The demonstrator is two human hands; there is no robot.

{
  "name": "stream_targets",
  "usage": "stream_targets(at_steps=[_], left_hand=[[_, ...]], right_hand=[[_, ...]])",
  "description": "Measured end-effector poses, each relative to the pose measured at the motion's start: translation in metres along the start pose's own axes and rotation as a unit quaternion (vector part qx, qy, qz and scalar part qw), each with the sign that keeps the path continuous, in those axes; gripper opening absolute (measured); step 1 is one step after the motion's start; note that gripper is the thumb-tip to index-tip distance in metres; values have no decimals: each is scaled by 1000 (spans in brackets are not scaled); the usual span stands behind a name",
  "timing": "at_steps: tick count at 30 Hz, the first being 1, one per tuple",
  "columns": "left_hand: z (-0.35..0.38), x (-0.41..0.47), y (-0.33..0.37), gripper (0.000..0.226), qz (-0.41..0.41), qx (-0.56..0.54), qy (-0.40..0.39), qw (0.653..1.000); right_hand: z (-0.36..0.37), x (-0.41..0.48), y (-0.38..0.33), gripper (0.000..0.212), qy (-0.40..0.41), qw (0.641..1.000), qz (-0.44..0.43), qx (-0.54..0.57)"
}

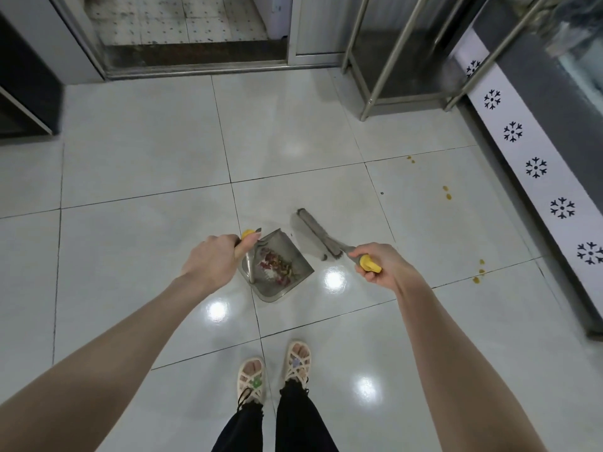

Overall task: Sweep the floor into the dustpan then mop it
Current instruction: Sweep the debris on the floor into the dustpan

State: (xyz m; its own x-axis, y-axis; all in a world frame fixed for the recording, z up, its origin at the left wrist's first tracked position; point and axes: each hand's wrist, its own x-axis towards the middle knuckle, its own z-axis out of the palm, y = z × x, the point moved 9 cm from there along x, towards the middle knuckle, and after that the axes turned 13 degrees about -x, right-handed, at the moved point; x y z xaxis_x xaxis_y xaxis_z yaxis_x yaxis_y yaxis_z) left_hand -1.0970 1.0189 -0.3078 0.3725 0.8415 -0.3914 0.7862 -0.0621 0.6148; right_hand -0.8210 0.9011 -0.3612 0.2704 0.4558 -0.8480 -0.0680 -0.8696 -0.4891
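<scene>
My left hand (213, 261) grips the yellow-capped handle of a grey dustpan (295, 256) that sits on the white tiled floor (146, 151). Reddish and yellowish litter (277, 265) lies inside the pan. My right hand (380, 264) grips the yellow-tipped handle of a grey broom (318, 231), whose head rests on the floor just right of the pan. Several small yellow spots (447, 192) mark the tiles to the right.
A metal door threshold (195, 68) runs along the far side. A metal-legged frame (391, 86) stands at the far right, next to a counter with a white snowflake-patterned strip (535, 168). A dark cabinet (26, 93) is at the left. My sandalled feet (274, 373) stand below.
</scene>
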Motion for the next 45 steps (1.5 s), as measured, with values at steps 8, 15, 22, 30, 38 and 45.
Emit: stream_targets(at_steps=[8, 15, 22, 30, 38, 45], left_hand=[[-14, -7, -39, 61, -29, -6, 21, 999], [-13, -7, -36, 59, -29, -4, 8, 1000], [-14, -20, -42, 61, -21, -21, 16, 999], [-24, -40, -64, 67, -45, -43, 41, 997], [-25, -47, -78, 66, -82, -55, 65, 993], [-22, -45, -74, 63, -77, -44, 57, 994]], right_hand=[[43, 26, 24, 8, 6, 999, 42, 9], [69, 3, 24, 9, -26, 995, 49, -89], [47, -28, 13, 8, -4, 999, 34, -29], [59, -15, 2, 8, 19, 1000, -7, -17], [108, 18, 16, 6, -27, 999, 21, -15], [113, -16, 8, 10, -84, 992, 53, -72]])
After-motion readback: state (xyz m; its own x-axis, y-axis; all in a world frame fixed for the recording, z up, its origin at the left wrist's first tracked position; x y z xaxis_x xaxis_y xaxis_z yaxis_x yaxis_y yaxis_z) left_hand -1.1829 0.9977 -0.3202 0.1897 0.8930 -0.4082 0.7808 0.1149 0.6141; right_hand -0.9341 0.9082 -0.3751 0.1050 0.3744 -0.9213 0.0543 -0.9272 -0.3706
